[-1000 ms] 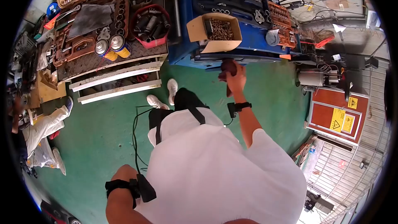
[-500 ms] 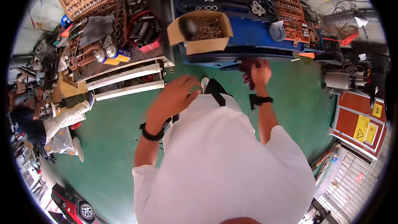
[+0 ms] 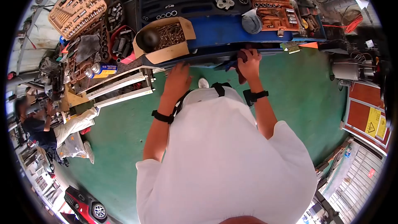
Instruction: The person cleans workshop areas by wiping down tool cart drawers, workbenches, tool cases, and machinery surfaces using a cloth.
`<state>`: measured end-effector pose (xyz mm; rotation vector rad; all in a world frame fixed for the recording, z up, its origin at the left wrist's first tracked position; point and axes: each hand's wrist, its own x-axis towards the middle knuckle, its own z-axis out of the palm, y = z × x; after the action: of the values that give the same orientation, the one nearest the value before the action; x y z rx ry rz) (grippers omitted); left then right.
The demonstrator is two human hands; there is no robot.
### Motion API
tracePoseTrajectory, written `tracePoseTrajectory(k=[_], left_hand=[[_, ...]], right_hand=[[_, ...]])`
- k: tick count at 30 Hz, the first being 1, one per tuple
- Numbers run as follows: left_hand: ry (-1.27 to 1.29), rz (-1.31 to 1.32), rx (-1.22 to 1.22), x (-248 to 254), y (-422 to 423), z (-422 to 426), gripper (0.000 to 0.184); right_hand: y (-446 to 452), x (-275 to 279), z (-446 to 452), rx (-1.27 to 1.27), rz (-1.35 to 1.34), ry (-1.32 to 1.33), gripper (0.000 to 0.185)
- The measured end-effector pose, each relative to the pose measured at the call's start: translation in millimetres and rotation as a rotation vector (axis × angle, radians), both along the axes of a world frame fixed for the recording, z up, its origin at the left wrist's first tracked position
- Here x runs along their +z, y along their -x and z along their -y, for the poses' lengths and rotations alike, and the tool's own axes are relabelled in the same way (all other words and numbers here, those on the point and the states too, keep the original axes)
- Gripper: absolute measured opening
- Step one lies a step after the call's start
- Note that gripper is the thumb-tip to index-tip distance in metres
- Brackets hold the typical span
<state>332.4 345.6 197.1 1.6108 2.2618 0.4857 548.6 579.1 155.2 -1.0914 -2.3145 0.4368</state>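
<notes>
My right hand (image 3: 251, 64) is closed on a crumpled dark red cloth (image 3: 241, 77), held against the front edge of the blue tool cabinet (image 3: 217, 28). Part of the cloth hangs below the fingers. At the same front edge, further left, my left hand (image 3: 177, 81) has its fingers stretched out and holds nothing that I can see. Its fingertips reach the edge just under an open cardboard box (image 3: 192, 32) of small metal fasteners. A dark round bowl (image 3: 148, 40) sits in that box.
A black socket tray (image 3: 186, 0) and an orange tool case (image 3: 271, 2) lie on the cabinet. To the left stands a bench with spray cans (image 3: 103, 69) and a tan socket case (image 3: 78, 8). A person (image 3: 39, 126) sits far left. A red-brown panel (image 3: 362, 112) stands right.
My left hand has moved forward to the cabinet edge. My right hand, still gripping the cloth, has shifted slightly left and forward. The view has turned, and the cabinet appears further left.
</notes>
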Motion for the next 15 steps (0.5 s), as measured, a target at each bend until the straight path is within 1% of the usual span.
tracePoseTrajectory(k=[1,2,4,6,8,9,10,11,12,15], left_hand=[[0.007,-0.023,0.027,-0.1,-1.4,-0.7,0.049],[0.017,-0.045,0.053,0.0,-2.7,-0.7,0.049],[-0.018,-0.047,0.064,-0.8,-2.7,-1.4,0.049],[-0.049,-0.048,0.072,-5.5,1.0,-1.5,0.049],[-0.065,-0.019,0.044,-11.2,7.6,2.6,0.049],[-0.021,0.050,0.070,-8.6,7.5,1.2,0.049],[-0.013,0.041,0.075,-10.4,7.6,1.5,0.049],[-0.035,0.049,0.089,-13.2,6.2,2.3,0.049],[-0.061,0.057,0.100,-13.6,4.6,1.2,0.050],[-0.072,-0.027,0.102,-13.8,-0.1,-1.4,0.051]], right_hand=[[-5.7,-3.1,-9.2,0.006,-0.001,-0.053,0.032],[-12.3,-0.9,-16.0,0.010,-0.008,-0.048,0.032],[-27.5,4.9,-30.1,-0.103,-0.051,0.104,0.031],[-52.2,-10.3,-57.6,-0.171,-0.013,-0.056,0.031],[-81.8,-21.4,-85.6,-0.237,-0.008,-0.122,0.032],[-88.4,-22.1,-93.5,-0.232,-0.018,-0.112,0.032],[-94.1,-19.8,-99.6,-0.310,-0.016,-0.108,0.032],[-98.1,-20.8,-100.5,-0.391,-0.008,-0.105,0.032],[-95.4,-22.5,-100.1,-0.391,-0.010,-0.100,0.032],[-84.0,-27.1,-95.2,-0.417,0.014,-0.129,0.031]])
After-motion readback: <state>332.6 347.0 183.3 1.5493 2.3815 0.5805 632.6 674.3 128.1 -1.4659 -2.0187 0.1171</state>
